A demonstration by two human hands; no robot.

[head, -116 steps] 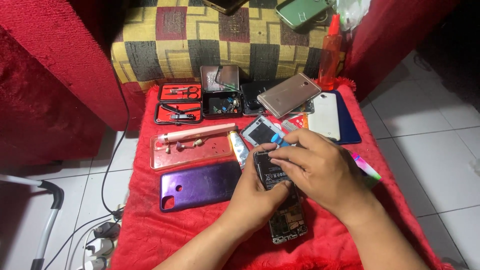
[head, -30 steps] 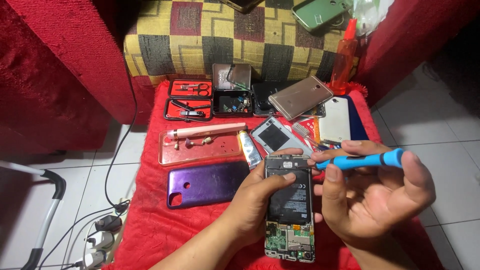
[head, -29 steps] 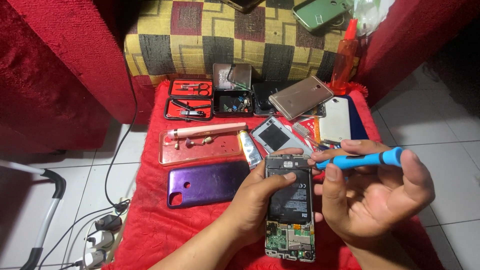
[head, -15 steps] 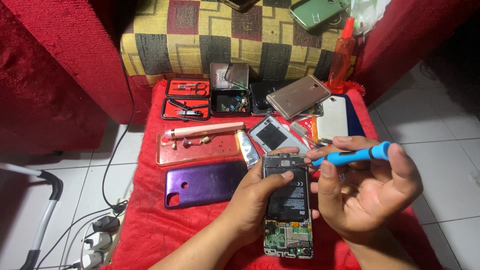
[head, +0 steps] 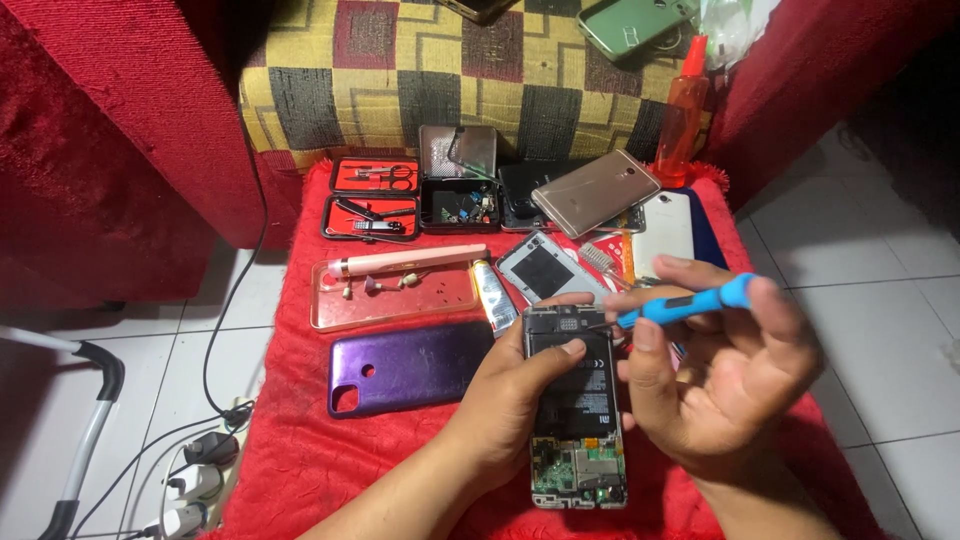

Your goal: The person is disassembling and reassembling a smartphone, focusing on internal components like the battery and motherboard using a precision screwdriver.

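Observation:
My left hand [head: 505,400] grips an opened phone [head: 574,400] with its back off, so the black battery and the green circuit board at its lower end show. The thumb lies across the battery. My right hand [head: 715,375] holds a blue screwdriver [head: 680,303] level, its thin tip touching the phone's top right corner. Both hands hover over a red cloth [head: 300,460].
On the cloth lie a purple phone back cover [head: 410,366], a clear pink tray [head: 395,293] with a pink tool, a small tube, an open red tool case [head: 372,198], a parts box, several other phones and covers. An orange spray bottle [head: 683,115] stands behind. Power plugs lie on the tiled floor at left.
My right hand first worked bare on the phone, then held the blue screwdriver. Over the last second the screwdriver's tip moved left and down to the phone's top right corner.

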